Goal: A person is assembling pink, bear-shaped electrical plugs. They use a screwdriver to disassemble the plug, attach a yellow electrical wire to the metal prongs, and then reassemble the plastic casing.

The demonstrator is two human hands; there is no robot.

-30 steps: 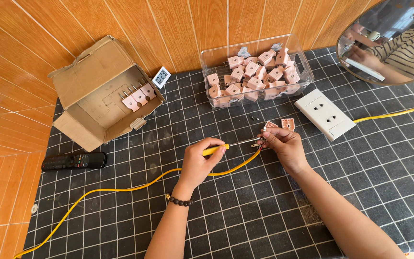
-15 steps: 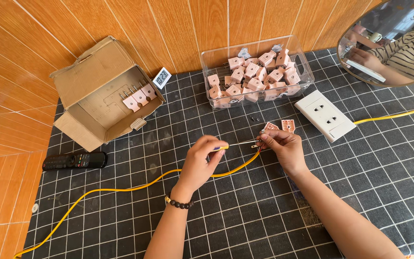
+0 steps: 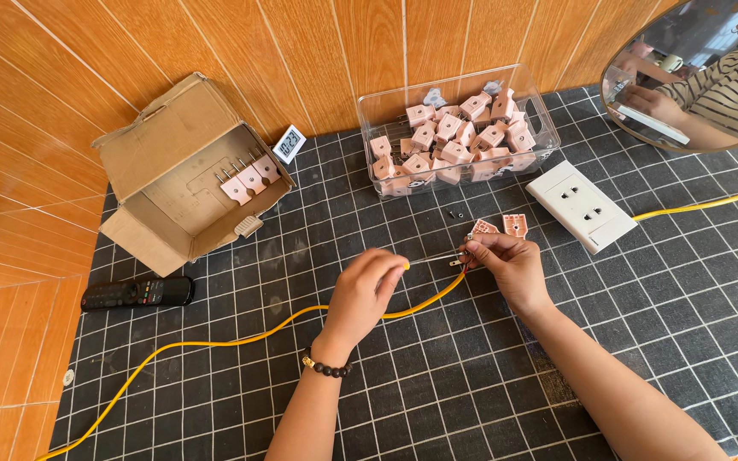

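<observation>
My left hand pinches the end of a yellow cable that trails across the black gridded mat to the lower left. My right hand holds the cable's bared wire ends and small metal prongs between its fingertips, close to the left hand. Two open pink plug halves lie on the mat just above my right hand. A tiny dark screw rests a little farther up.
A clear bin of several pink plugs stands at the back. An open cardboard box with three pink plugs sits at the left, a small digital clock beside it. There are also a white wall socket, a black remote and a round mirror.
My left hand has slid along the yellow cable toward my right hand, closing over the cable's end. My right hand has stayed nearly still beside the plug halves.
</observation>
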